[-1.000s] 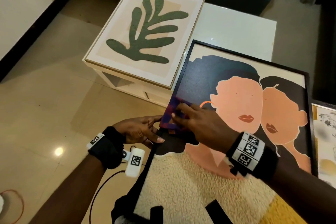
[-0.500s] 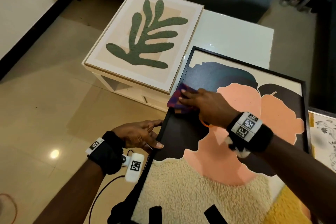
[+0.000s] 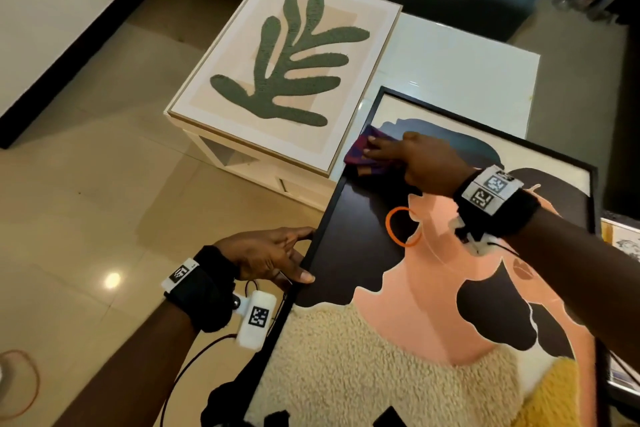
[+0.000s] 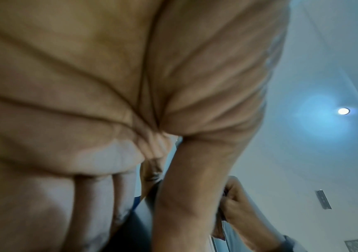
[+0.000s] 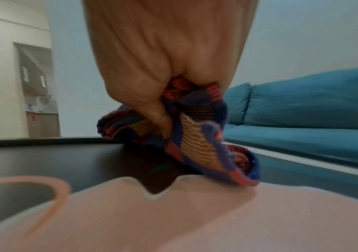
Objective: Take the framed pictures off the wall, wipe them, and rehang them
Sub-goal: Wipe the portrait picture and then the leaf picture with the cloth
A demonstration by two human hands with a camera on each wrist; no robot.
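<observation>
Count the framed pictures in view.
3: the light-framed green leaf picture on the white table; the black-framed two-faces picture nearer, right of it; a pale floral picture cut off at the right edge. Others may be hidden.

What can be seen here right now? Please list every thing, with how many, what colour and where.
black-framed picture: one, peach faces on dark, nearest the person, far end over the table
leaf picture: one, green leaf on beige, pale frame, flat on the table's left part
third picture: one, pale, only an edge shows at far right
cloth: one, purple, red and orange, near the black-framed picture's far left corner
white table: one, white, under the pictures
sofa: one, teal, beyond the table
floor: beige tiles, left
left hand: one, grips the black-framed picture's left edge
right hand: one, holds the cloth against that picture
</observation>
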